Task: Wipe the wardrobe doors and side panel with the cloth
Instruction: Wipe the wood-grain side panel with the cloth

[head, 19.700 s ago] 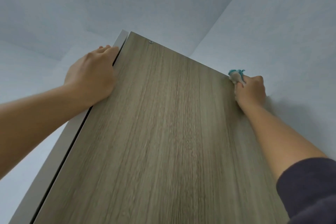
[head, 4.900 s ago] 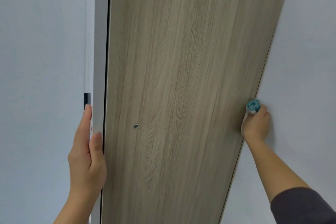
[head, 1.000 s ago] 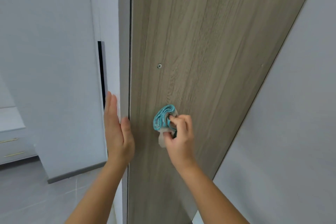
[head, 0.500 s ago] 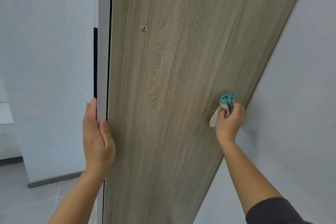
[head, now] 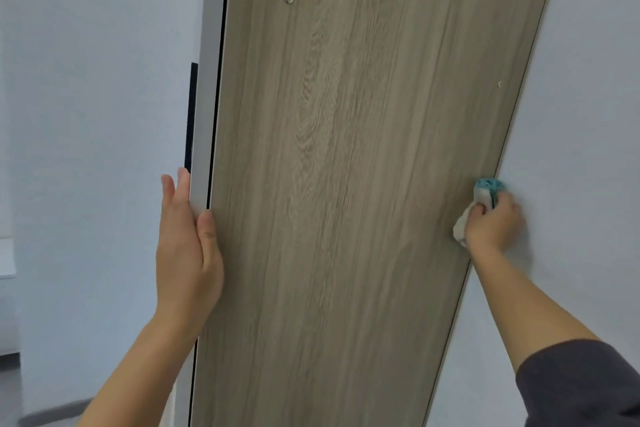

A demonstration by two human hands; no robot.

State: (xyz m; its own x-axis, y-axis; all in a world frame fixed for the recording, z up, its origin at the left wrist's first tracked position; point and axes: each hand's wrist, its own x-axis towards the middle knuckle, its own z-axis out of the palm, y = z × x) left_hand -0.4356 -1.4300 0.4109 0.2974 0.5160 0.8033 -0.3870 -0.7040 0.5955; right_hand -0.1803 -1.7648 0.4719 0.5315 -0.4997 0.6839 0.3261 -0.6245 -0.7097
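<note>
Presently our left hand [head: 187, 253] lies flat, fingers straight, bracing the side panel [head: 346, 184] at its front edge. Farther back, our right hand [head: 493, 225] clenches the bunched cloth [head: 486, 192] at the rear edge beside the wall [head: 588, 114] — we advise firm, overlapping strokes.

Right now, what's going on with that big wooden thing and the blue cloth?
A person is wiping the wardrobe's wood-grain side panel. The right hand grips a bunched blue and white cloth and presses it against the panel's back edge, next to the wall. The left hand steadies the front, its straight fingers lying along the white door edge and its thumb on the wood.
</note>
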